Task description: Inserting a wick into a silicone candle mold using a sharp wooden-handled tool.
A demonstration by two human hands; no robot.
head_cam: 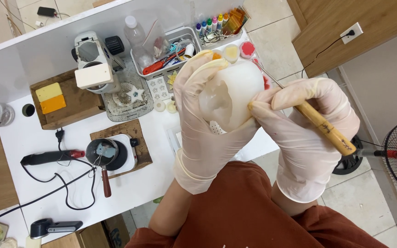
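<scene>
Head view: your left hand (205,128), gloved, is wrapped around the white wax globe (233,94), fingers curled over the top and the palm under it. It sits up off the white table (37,174), close to your chest. Your right hand (306,133) pinches a wooden-handled pick (325,126) pencil-style, its thin metal shaft running past the globe's right side; I can't see where the tip ends.

Advice: brace the right fingertips on the globe, as they're touching now. Take light strokes and turn the globe, not the tool.

Materials: the globe is matte, translucent and hollowed at the front. The gloves are thin, creased latex. The handle is varnished wood. On the table there's a small dark melting pot (102,151) on a hotplate (125,154).
</scene>
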